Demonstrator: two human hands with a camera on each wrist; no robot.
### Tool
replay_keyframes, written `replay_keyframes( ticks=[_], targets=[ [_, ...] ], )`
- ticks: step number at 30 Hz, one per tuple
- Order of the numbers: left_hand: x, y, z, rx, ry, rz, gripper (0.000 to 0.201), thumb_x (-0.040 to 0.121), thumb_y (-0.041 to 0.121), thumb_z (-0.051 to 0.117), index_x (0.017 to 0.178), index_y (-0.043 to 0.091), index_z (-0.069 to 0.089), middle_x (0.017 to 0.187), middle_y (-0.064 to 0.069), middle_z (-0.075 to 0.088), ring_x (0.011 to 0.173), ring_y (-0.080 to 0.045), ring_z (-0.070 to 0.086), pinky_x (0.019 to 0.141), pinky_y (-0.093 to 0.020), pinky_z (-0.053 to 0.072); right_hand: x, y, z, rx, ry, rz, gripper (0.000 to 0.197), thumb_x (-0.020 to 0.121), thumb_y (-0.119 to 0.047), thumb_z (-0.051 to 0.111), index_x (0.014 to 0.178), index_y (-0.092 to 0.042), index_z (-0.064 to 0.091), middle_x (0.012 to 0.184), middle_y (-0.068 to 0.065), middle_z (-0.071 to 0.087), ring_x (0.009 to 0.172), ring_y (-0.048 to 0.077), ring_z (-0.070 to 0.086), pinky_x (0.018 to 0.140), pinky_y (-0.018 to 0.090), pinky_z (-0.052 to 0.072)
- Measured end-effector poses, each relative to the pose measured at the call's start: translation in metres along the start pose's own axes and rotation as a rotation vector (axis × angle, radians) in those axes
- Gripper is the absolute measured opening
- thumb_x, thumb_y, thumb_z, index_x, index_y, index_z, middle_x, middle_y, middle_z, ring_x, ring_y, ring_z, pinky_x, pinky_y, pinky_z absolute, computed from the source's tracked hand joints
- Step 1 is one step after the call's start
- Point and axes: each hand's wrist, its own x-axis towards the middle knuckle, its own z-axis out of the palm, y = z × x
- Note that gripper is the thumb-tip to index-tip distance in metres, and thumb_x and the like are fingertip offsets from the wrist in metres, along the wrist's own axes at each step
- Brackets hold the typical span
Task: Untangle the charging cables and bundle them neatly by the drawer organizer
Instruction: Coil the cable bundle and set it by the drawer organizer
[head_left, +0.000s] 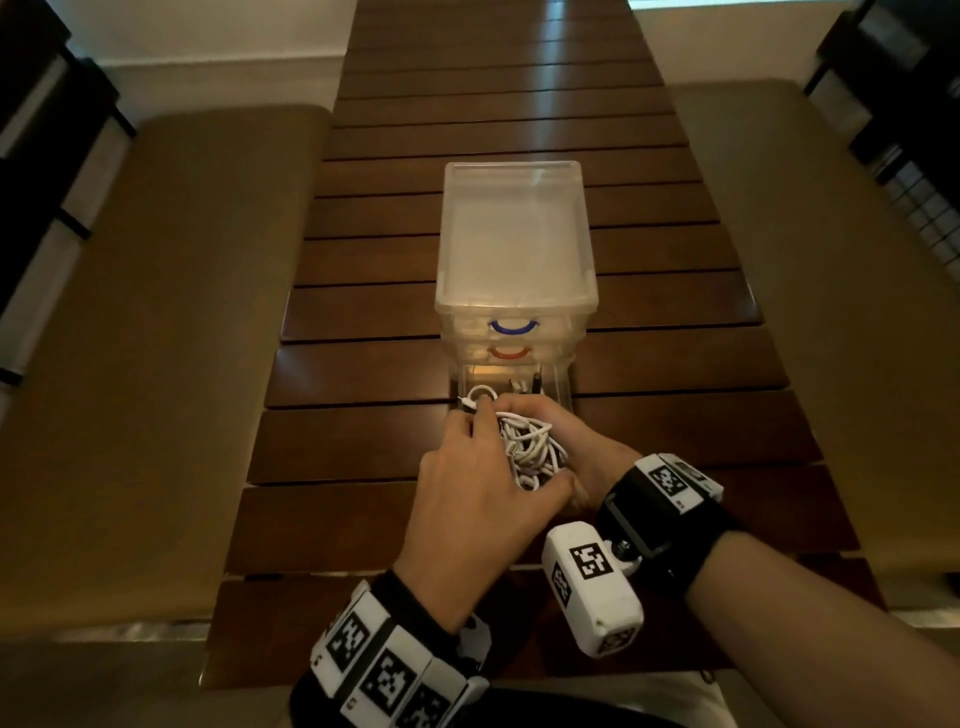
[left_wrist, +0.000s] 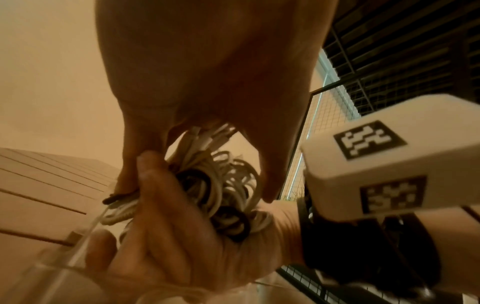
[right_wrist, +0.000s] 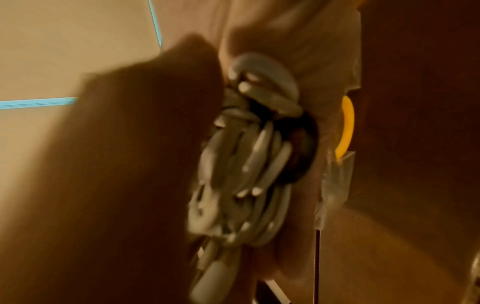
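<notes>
Both hands were closed around one knot of charging cables (head_left: 527, 451), held just above the slatted wooden table (head_left: 363, 441) at the near end of the clear drawer organizer (head_left: 514, 249). The left hand (head_left: 483, 499) curled over the tangle from the left and near side, its far fingers pinching a white loop and plug (head_left: 475, 397) that stuck out toward the open bottom drawer (head_left: 558, 384). The right hand (head_left: 576, 447) cupped the bundle from the right and underneath, fingers wrapped round it. The wad was mostly white cord with at least one black cable (left_wrist: 228, 222) threaded through it (the right wrist view was too blurred to count strands).

The main risk, as I judged it, was tightening rather than loosening. A pull on the pinched loop while the right hand squeezed the mass would likely cinch the inner turns, and a plug caught inside could snag and strain at its collar. A second risk lay in the drawer: something dark stood in it, and the loop hung at its lip, so a drawn-out strand might hook it or drag the light organizer nearer. If the right hand eased off too soon, the wad could drop and spill its coils over the table's near edge.
</notes>
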Motion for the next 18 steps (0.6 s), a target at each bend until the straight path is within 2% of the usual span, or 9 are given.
replay_keyframes(
  ticks=[3, 7, 10, 12, 14, 16, 18],
  targets=[
    [-0.002, 0.001, -0.001, 0.007, 0.017, 0.04, 0.096, 0.074, 0.065, 0.06, 0.151, 0.026, 0.019, 0.133, 0.004, 0.04, 0.118, -0.016, 0.05, 0.084, -0.021, 0.03, 0.001, 0.005, -0.001, 0.06, -0.047, -0.038, 0.027, 0.088, -0.025, 0.055, 0.066, -0.01, 0.063, 0.059, 0.003, 0.062, 0.052, 0.014, 0.062, 0.05, 0.024, 0.05],
    [-0.008, -0.001, 0.002, 0.008, 0.023, 0.078, 0.089, 0.075, 0.062, 0.06, 0.148, 0.032, 0.02, 0.129, 0.007, 0.039, 0.113, -0.012, 0.052, 0.082, -0.017, 0.029, 0.004, 0.014, -0.005, 0.097, -0.052, -0.078, 0.02, 0.087, -0.028, 0.058, 0.078, -0.009, 0.062, 0.071, 0.005, 0.061, 0.065, 0.016, 0.062, 0.06, 0.026, 0.05],
    [-0.005, -0.001, 0.0, 0.023, 0.017, 0.086, 0.086, 0.075, 0.061, 0.06, 0.146, 0.032, 0.023, 0.126, 0.007, 0.04, 0.111, -0.013, 0.052, 0.081, -0.018, 0.029, 0.005, 0.014, -0.004, 0.108, -0.039, -0.098, 0.024, 0.09, -0.031, 0.059, 0.081, -0.01, 0.065, 0.076, 0.006, 0.061, 0.068, 0.016, 0.062, 0.062, 0.026, 0.051],
    [0.001, -0.004, -0.002, 0.015, -0.004, 0.084, 0.085, 0.073, 0.06, 0.061, 0.145, 0.032, 0.025, 0.127, 0.006, 0.041, 0.112, -0.015, 0.051, 0.084, -0.02, 0.033, 0.004, 0.012, -0.004, 0.113, -0.042, -0.111, 0.028, 0.093, -0.03, 0.055, 0.078, -0.009, 0.067, 0.071, 0.006, 0.065, 0.064, 0.016, 0.065, 0.059, 0.025, 0.053],
    [0.005, -0.01, -0.004, -0.048, -0.038, 0.073, 0.088, 0.07, 0.061, 0.063, 0.146, 0.034, 0.025, 0.13, 0.006, 0.043, 0.116, -0.016, 0.05, 0.093, -0.026, 0.041, 0.002, 0.01, -0.002, 0.083, -0.04, -0.117, 0.028, 0.093, -0.026, 0.053, 0.078, -0.009, 0.068, 0.072, 0.006, 0.066, 0.066, 0.017, 0.067, 0.061, 0.026, 0.055],
    [0.005, -0.019, -0.004, -0.132, -0.078, 0.071, 0.095, 0.068, 0.066, 0.063, 0.148, 0.035, 0.023, 0.135, 0.009, 0.042, 0.121, -0.014, 0.048, 0.1, -0.032, 0.044, 0.0, 0.008, 0.0, 0.04, 0.002, -0.101, 0.027, 0.091, -0.022, 0.052, 0.076, -0.008, 0.069, 0.073, 0.007, 0.068, 0.067, 0.018, 0.068, 0.062, 0.028, 0.055],
    [0.003, -0.023, -0.003, -0.2, -0.097, 0.076, 0.1, 0.066, 0.077, 0.057, 0.15, 0.035, 0.023, 0.137, 0.012, 0.042, 0.123, -0.01, 0.047, 0.102, -0.035, 0.045, -0.002, 0.005, -0.001, 0.007, 0.052, -0.079, 0.026, 0.091, -0.02, 0.052, 0.076, -0.008, 0.068, 0.072, 0.008, 0.068, 0.066, 0.02, 0.069, 0.059, 0.03, 0.055]
  ],
)
